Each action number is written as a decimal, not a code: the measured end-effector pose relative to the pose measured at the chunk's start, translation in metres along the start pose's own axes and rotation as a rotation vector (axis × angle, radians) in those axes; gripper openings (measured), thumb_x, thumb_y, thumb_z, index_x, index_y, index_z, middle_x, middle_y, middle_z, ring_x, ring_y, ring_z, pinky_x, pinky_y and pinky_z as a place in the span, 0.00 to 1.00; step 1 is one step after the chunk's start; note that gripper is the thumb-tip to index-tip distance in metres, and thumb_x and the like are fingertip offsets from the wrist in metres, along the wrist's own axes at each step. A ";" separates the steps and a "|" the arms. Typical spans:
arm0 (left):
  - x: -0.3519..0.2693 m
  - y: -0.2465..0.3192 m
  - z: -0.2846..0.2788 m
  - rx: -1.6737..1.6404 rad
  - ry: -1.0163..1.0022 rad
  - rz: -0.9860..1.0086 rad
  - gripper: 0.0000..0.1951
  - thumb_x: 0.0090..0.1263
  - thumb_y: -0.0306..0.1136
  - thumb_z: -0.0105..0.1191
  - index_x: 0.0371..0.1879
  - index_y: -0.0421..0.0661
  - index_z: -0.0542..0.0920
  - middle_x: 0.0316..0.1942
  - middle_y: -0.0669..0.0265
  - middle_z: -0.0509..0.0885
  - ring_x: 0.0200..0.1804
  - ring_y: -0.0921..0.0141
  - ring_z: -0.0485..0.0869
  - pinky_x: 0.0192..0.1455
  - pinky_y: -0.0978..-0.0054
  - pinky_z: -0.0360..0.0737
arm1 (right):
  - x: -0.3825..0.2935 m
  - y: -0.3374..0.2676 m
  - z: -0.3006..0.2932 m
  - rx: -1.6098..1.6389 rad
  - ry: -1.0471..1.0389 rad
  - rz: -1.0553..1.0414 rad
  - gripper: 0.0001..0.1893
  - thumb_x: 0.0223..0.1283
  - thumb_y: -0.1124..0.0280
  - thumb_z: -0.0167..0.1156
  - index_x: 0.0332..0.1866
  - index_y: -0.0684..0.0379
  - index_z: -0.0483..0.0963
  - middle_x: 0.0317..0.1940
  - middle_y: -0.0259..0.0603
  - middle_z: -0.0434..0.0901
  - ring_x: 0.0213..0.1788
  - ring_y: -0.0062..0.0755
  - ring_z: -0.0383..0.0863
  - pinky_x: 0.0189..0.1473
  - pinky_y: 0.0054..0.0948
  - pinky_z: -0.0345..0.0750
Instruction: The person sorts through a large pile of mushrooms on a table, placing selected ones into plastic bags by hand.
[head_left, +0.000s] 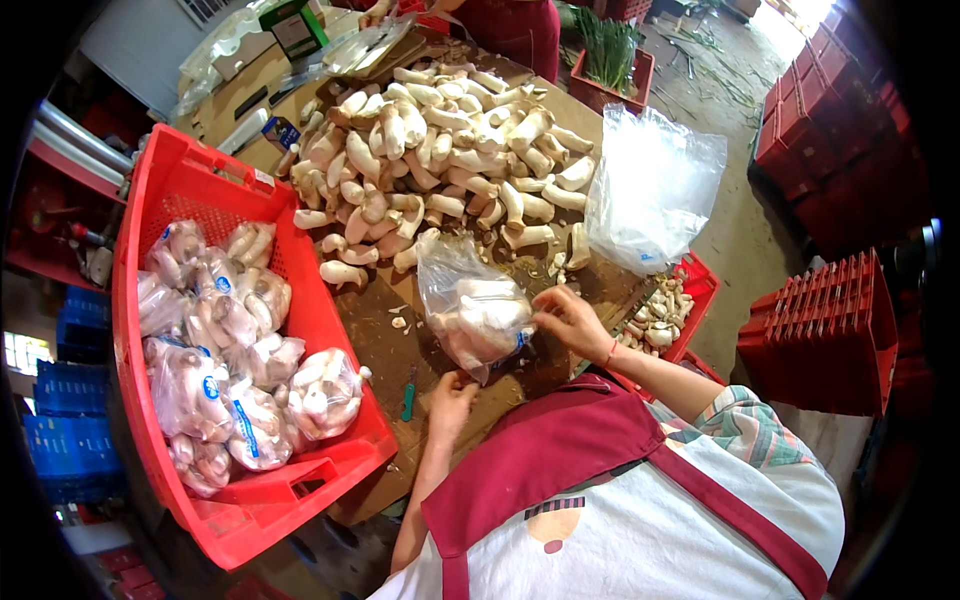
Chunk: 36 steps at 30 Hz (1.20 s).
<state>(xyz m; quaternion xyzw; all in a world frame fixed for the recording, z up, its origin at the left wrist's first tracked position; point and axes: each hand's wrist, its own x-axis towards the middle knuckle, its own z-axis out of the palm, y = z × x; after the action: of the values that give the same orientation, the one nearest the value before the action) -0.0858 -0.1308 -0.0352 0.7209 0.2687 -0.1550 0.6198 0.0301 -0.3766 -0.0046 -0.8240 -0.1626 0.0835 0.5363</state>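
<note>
A clear plastic bag of king oyster mushrooms (480, 319) lies on the worktable before me, its loose end towards the mushroom pile. My right hand (574, 322) is at the bag's right side, fingers bent at its edge; whether they grip the film cannot be told. My left hand (451, 405) is by the bag's near end, its fingers curled and partly hidden. Beyond the bag rises a large heap of loose king oyster mushrooms (450, 142). A teal-handled knife (408, 402) lies left of my left hand.
A red plastic crate (337, 457) with several filled bags (225, 315) stands at left. Clear empty bags (652, 187) lie at the table's right edge, above a red crate of small mushroom pieces (660, 315). A person in a dark red apron (510, 30) stands across the table. Stacked red crates (817, 337) stand right.
</note>
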 end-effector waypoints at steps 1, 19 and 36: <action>0.000 -0.003 0.007 0.028 -0.060 0.050 0.15 0.64 0.32 0.60 0.46 0.39 0.77 0.29 0.67 0.80 0.25 0.78 0.75 0.24 0.80 0.69 | -0.006 -0.003 0.004 -0.020 -0.033 -0.038 0.15 0.59 0.65 0.65 0.46 0.62 0.74 0.42 0.43 0.75 0.41 0.35 0.80 0.45 0.30 0.77; 0.028 0.041 0.030 -0.080 0.294 0.521 0.08 0.72 0.32 0.55 0.33 0.41 0.76 0.22 0.75 0.73 0.23 0.83 0.67 0.25 0.81 0.65 | 0.040 -0.005 0.028 0.266 0.000 0.314 0.16 0.57 0.61 0.67 0.41 0.64 0.79 0.33 0.40 0.82 0.36 0.22 0.79 0.40 0.25 0.76; 0.035 0.176 -0.054 -0.143 0.233 0.685 0.14 0.75 0.35 0.51 0.24 0.43 0.75 0.17 0.78 0.67 0.22 0.84 0.61 0.23 0.83 0.56 | 0.094 -0.124 -0.029 0.657 -0.149 0.101 0.09 0.65 0.65 0.60 0.34 0.59 0.76 0.23 0.22 0.68 0.25 0.11 0.61 0.28 0.16 0.57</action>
<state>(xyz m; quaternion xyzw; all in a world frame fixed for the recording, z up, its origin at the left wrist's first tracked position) 0.0385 -0.0862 0.0975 0.7368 0.0904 0.1638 0.6498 0.1050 -0.3213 0.1234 -0.6057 -0.1245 0.2178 0.7551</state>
